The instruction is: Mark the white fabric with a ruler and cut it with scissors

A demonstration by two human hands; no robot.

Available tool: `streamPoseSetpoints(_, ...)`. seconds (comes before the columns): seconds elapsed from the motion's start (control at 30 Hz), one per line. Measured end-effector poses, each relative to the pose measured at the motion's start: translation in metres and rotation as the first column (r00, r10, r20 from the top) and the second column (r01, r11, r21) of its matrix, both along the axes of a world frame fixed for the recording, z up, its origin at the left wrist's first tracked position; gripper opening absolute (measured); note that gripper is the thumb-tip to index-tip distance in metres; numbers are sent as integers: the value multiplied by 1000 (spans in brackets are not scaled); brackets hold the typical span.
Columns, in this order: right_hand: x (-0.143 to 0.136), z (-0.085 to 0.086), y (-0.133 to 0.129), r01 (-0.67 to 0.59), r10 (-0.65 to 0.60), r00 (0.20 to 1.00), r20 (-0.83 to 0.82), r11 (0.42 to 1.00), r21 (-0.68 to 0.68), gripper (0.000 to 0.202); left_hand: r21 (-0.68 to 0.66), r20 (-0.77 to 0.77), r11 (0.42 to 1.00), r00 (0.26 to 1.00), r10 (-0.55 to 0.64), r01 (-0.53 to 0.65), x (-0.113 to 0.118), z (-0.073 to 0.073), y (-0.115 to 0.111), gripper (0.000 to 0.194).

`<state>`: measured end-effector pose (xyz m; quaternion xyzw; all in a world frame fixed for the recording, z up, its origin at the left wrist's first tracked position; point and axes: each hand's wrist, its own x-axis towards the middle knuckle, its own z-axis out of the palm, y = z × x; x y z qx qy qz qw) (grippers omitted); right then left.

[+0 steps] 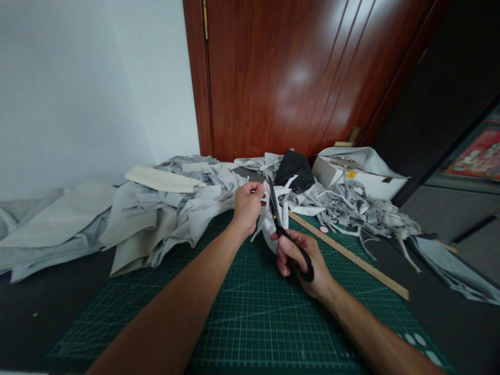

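My right hand [299, 255] grips a pair of black-handled scissors [274, 205], its blades pointing up and away from me. Close to the blades, my left hand [249, 204] is pinched on the edge of a white piece of fabric [269, 229]. That fabric hangs down between my hands over the green cutting mat [250, 312], with narrow strips dangling from it. The blades overlap the fabric's upper part; whether they are cutting into it I cannot tell. Part of the fabric is hidden behind the scissors and my right fingers.
Grey and cream fabric pieces [156, 203] are heaped on the left. A wooden ruler [351, 256] lies slantwise on the right. Beyond it are tangled grey strips [363, 208], a white box [359, 174] and a black cloth bundle [295, 171]. A wooden door [273, 78] stands behind.
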<state>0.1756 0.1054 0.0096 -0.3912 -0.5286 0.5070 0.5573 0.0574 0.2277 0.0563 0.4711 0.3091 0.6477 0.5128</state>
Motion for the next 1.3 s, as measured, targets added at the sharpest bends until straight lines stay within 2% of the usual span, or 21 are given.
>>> streamPoseSetpoints(0.4,-1,3,-2,-1,1,1000,-16,1000,0,52,-15,155,981,969,-191,195,2,3,-2,15)
streamPoseSetpoints(0.53,-1,3,-2,-5,6,1000,-19,1000,26,52,2,195,974,955,-223,227,2,4,-4,17)
streamPoseSetpoints(1.0,-2,4,-2,8,-8,1000,-30,1000,8,53,30,195,978,958,-210,208,7,-1,-4,18)
streamPoseSetpoints(1.3,-5,2,-1,8,-8,999,-54,1000,4,55,59,198,984,964,-177,168,14,-12,2,13)
